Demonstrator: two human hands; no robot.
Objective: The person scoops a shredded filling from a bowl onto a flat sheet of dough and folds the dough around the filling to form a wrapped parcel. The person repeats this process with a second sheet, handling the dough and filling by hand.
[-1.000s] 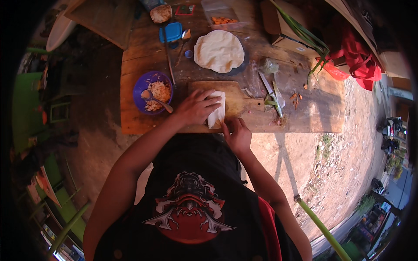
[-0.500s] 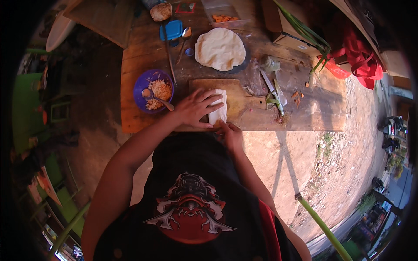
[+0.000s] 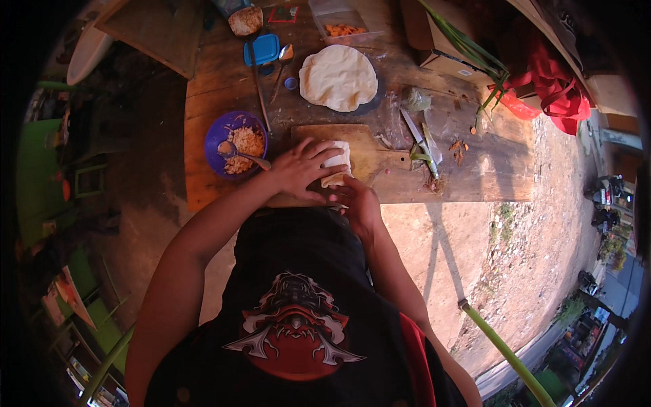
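A pale, folded dough wrapper (image 3: 337, 161) lies on the wooden cutting board (image 3: 373, 159) at the table's near edge. My left hand (image 3: 298, 169) rests over its left side, fingers spread and pressing lightly on top. At the near end, my right hand (image 3: 361, 203) has its fingers bent round the wrapper's edge, which is partly hidden by them. Any filling inside is out of sight. Left of the board stands a purple bowl (image 3: 211, 152) of orange-white shredded filling (image 3: 248, 142), with a spoon (image 3: 247, 156) in it. Beyond the board lies a stack of round dough sheets (image 3: 338, 78).
A knife (image 3: 415, 132) and vegetable scraps (image 3: 459, 150) lie right of the board. Farther back are a blue lid (image 3: 262, 49), a long-handled ladle (image 3: 260, 88), a clear container (image 3: 330, 15) with orange pieces, a cardboard box (image 3: 447, 64) and a red bag (image 3: 556, 88).
My right fingers have moved up over the wrapper's near end, which now looks folded and shorter. The left hand stays spread on it. The whole view has shifted slightly.
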